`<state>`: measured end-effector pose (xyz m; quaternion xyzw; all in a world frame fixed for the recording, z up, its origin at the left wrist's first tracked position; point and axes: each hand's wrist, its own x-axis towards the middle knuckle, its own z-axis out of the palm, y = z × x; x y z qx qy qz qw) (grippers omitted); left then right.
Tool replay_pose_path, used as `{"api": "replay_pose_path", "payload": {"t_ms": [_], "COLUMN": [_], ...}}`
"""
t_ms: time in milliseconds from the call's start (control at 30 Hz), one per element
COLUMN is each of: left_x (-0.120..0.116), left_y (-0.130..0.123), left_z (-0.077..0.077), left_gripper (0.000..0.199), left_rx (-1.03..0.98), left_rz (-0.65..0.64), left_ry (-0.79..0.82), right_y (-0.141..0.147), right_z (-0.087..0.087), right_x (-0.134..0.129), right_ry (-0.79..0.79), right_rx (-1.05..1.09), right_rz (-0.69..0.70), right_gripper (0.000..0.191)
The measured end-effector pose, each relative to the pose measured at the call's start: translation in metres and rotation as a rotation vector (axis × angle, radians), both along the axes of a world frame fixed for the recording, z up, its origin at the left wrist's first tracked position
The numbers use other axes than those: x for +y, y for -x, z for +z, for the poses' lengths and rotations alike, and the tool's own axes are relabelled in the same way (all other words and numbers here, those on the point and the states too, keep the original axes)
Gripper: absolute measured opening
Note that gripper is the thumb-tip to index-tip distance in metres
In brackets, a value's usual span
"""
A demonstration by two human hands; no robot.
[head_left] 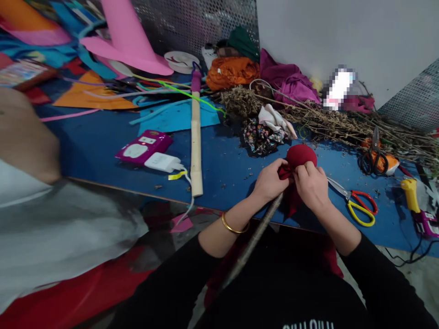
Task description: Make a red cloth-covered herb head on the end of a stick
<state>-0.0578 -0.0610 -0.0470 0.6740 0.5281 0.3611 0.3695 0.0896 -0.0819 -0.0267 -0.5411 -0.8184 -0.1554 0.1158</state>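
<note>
A rounded bundle of dark red cloth (302,156) forms a ball at the top of a stick (255,238), which slants down across my lap. My left hand (272,180), with a gold bangle at the wrist, pinches the gathered cloth just under the ball. From the other side my right hand (311,183) grips the same gathers, its fingers curled closed. A loose tail of red cloth hangs below both hands. Close to my right hand lie scissors (360,204) with one red and one yellow handle. The exact spot where the fingertips meet is partly hidden.
Dried plant stems (329,121) and a floral cloth (262,137) lie beyond my hands. Black scissors (375,157) and a yellow glue gun (409,194) are at right. A bamboo stick (195,146) and a purple power strip (146,147) lie left, near another person's arm (27,137).
</note>
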Motion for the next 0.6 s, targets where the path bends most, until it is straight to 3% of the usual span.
{"api": "replay_pose_path", "payload": {"t_ms": [167, 300, 367, 433, 467, 533, 600], "left_x": [-0.005, 0.005, 0.014, 0.026, 0.032, 0.045, 0.058], "left_y": [-0.003, 0.008, 0.011, 0.009, 0.006, -0.003, -0.014], "left_z": [-0.001, 0.002, 0.008, 0.017, 0.022, 0.031, 0.036], "left_gripper": [0.032, 0.029, 0.027, 0.03, 0.032, 0.034, 0.034], "left_rx": [0.034, -0.104, -0.174, -0.173, -0.146, -0.065, -0.019], "left_rz": [-0.01, -0.163, -0.105, -0.019, -0.051, -0.328, -0.566], "left_ry": [-0.019, 0.036, 0.01, -0.152, -0.263, -0.404, -0.442], "right_y": [0.013, 0.017, 0.016, 0.015, 0.014, 0.014, 0.014], "right_z": [0.018, 0.026, 0.026, 0.025, 0.025, 0.023, 0.021], "right_x": [-0.006, -0.003, -0.001, 0.001, 0.0, -0.001, -0.003], "right_ry": [0.163, 0.265, 0.283, 0.293, 0.299, 0.311, 0.32], "right_rx": [-0.298, -0.348, -0.353, -0.352, -0.343, -0.313, -0.282], "right_rz": [-0.063, -0.008, 0.023, 0.028, 0.014, -0.029, -0.069], "right_gripper": [0.023, 0.026, 0.028, 0.031, 0.032, 0.032, 0.032]}}
